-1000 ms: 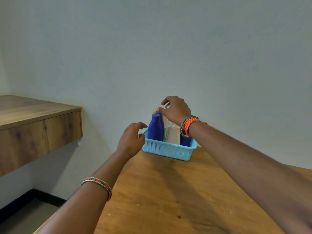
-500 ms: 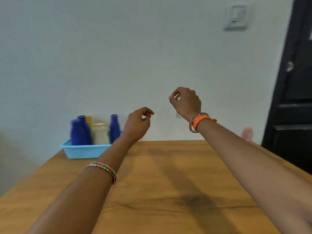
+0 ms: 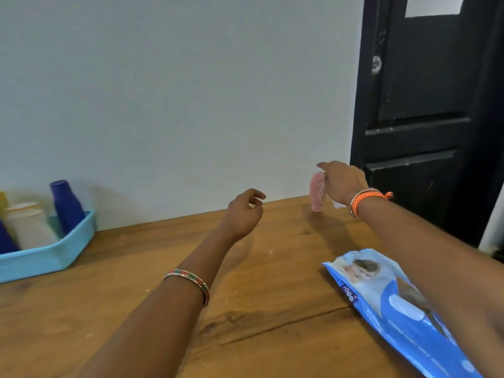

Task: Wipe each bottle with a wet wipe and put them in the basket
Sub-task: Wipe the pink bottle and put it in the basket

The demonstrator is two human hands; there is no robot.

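Observation:
A small pink bottle (image 3: 317, 192) stands upright at the far edge of the wooden table (image 3: 272, 290), by the wall. My right hand (image 3: 344, 180) reaches over its right side, fingers at the bottle's top, with a scrap of white wet wipe (image 3: 337, 205) showing under the palm. My left hand (image 3: 244, 214) hovers mid-table, loosely curled and holding nothing. At the left, a light blue basket (image 3: 54, 255) holds a dark blue bottle (image 3: 66, 205), a white bottle (image 3: 30, 226) and others cut off by the frame edge.
A blue pack of wet wipes (image 3: 403, 309) lies flat at the near right, partly under my right forearm. A black door (image 3: 425, 105) stands beyond the table's right end. The wall runs along the table's far edge.
My view and both hands have swung right, away from the basket. The right hand has travelled from the bottles in the basket to the pink bottle. The wipes pack has come into view.

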